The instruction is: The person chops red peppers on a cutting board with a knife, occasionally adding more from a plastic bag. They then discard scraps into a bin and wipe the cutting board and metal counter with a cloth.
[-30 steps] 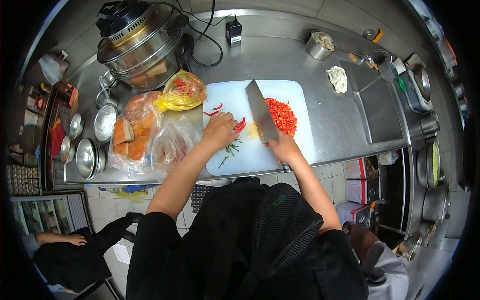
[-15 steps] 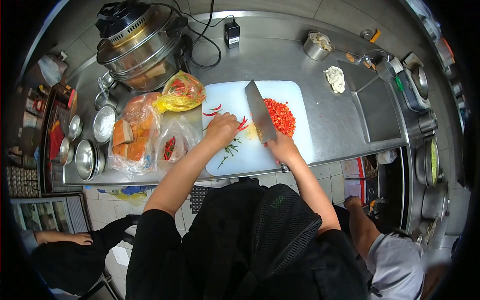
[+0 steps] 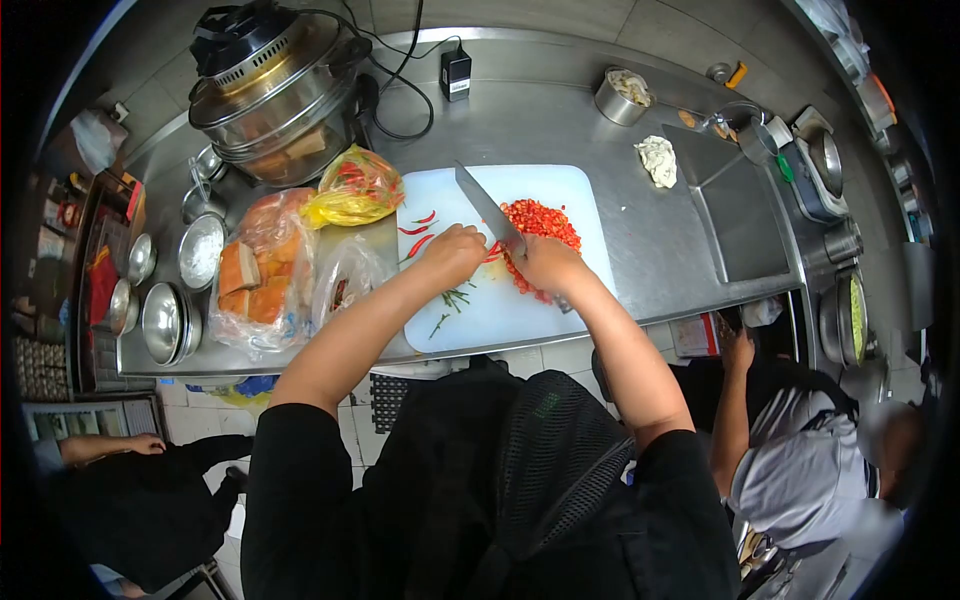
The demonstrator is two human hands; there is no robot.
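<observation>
The chopped red chillies lay in a loose heap on the right half of the white cutting board, with some spilling down past your right hand. That hand was closed around the cleaver where blade met handle, the blade slanting up and to the left beside the heap, the butt of the handle showing below your palm. Your left hand had its fingers curled downward on the board, close to the cleaver; a few whole chillies showed at your fingertips, but whether you were pinching them I could not tell. Three more red chillies lay on the board beyond and to the left of that hand, and green stems were scattered just below it. Left of the board stood a yellow plastic bag of red chillies, with a clear bag below it and another holding orange-skinned blocks beside that. Metal bowls sat at the counter's left end. Farther right were a pale lump and the sink. A person in grey was at your right.
</observation>
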